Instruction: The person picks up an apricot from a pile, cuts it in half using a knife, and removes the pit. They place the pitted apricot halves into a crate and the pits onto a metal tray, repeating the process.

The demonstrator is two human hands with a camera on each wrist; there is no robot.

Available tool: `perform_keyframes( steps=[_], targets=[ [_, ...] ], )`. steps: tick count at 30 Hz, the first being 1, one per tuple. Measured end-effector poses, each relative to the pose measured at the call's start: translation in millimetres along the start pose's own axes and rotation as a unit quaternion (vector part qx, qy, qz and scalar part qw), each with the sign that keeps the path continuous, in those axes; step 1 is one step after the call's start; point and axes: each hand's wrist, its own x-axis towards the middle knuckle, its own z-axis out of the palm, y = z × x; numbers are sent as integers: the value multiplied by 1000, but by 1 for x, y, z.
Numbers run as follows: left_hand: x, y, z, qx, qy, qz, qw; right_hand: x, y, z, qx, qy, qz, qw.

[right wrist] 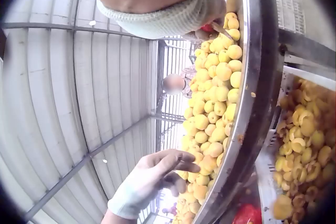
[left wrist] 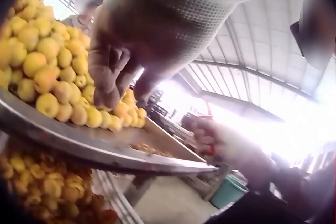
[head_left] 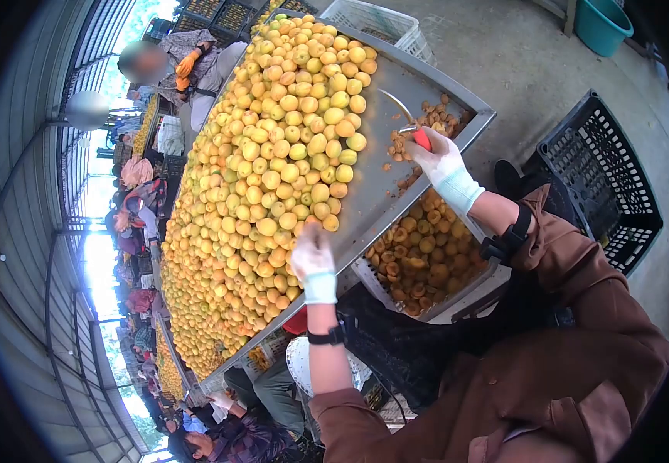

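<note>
A big heap of yellow apricots (head_left: 265, 154) covers most of the metal-topped table (head_left: 377, 181). At the heap's near edge is my gloved left hand (head_left: 313, 258), its fingers loosely bent and pointing toward the fruit. The right wrist view shows nothing between the fingers of this left hand (right wrist: 152, 176). My gloved right hand (head_left: 444, 163) grips the red handle of a knife (head_left: 421, 139) with a thin curved blade, over the table's right end. Brown apricot pits (head_left: 441, 119) lie in that corner, just beyond the right hand.
Below the table edge a pale crate (head_left: 371, 279) holds halved apricots (head_left: 427, 247). To the right stands a black plastic crate (head_left: 600, 177). A white crate (head_left: 384, 23) and a teal bucket (head_left: 603, 27) are farther back. Several people sit along the table's far side.
</note>
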Motion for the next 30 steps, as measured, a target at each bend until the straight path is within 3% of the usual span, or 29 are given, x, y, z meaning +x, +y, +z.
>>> perform_keyframes(
  steps=[1,3,4,7,9,11,13,14,15,16,19,20,23,24,25,27,29,30],
  targets=[
    [8,-18,6,-1,1,0,1000,-1,-1,0,-41,-23,10,999],
    [25,-36,16,205,-5,50,977,2,1,1,-83,-44,11,996],
    [30,-36,22,256,-91,14,962,2,5,3,-102,-53,17,993],
    [41,-40,36,341,-139,23,930,-1,4,5,-103,-72,20,992],
    [36,-47,32,326,-132,52,934,-2,4,4,-119,-92,33,988],
    [32,-51,26,206,-28,63,976,-5,1,3,-119,-100,29,987],
    [29,-38,11,140,7,58,988,-10,-9,3,-139,-123,34,982],
    [24,-21,0,-167,-9,-31,985,-10,-11,3,-172,-133,32,976],
    [19,-8,-6,-457,-23,-117,881,-12,-11,5,-172,-135,32,975],
    [16,-5,-2,-457,-20,-118,881,-14,-12,7,-161,-153,36,974],
    [20,8,17,-744,-48,-100,659,-18,-9,10,-180,-175,16,968],
    [22,14,24,-779,-50,-101,617,-19,-7,10,-177,-183,-12,967],
    [28,37,38,-815,-32,-67,575,-22,-10,8,-195,-197,-60,959],
    [28,43,45,-796,-16,-52,602,-23,-11,9,-190,-203,-88,957],
    [28,47,50,-800,-16,-50,597,-23,-13,9,-186,-209,-116,953],
    [29,52,56,-734,8,5,679,-24,-16,9,-175,-246,-119,946],
    [29,47,58,-732,-12,20,681,-25,-20,7,-197,-272,-123,934],
    [29,44,61,-711,2,33,703,-25,-21,8,-203,-274,-121,932]
  ],
)
